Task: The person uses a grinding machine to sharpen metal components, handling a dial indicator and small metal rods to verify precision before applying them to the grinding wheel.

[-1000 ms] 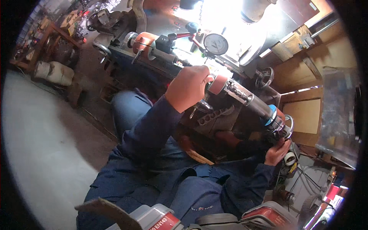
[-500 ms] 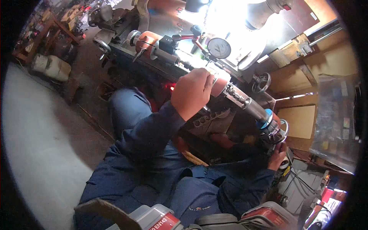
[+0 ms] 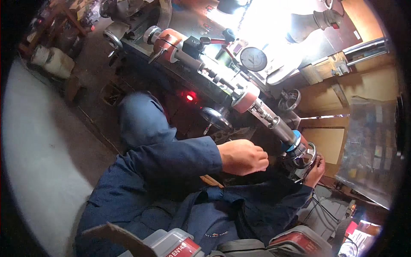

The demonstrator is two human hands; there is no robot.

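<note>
Evidently, the mounting stage is complete: a dark stepped shaft, the piece under work, lies to the left of and below the dial gauge, spanning an orange holder farther left of the gauge and an orange collar beneath it. The gauge itself is set up over the line on a jointed arm; contact of its tip with the shaft cannot be confirmed. Adjustment at the wheel end is judged to be in hand, and how much of it is left cannot be established. The right hand, well below and right of the gauge, is at a silver handwheel; its fingers are bent and appear to touch the rim, but whether they grip it cannot be told. The left hand, directly below the gauge and clear of the shaft, has its fingers curled together; any small item inside them is hidden. As to containers, a slotted housing, below and right of the gauge, is open along its side and contains a stepped metal piece. A whitish container, far left of the gauge, is opaque, its contents undetermined.
</note>
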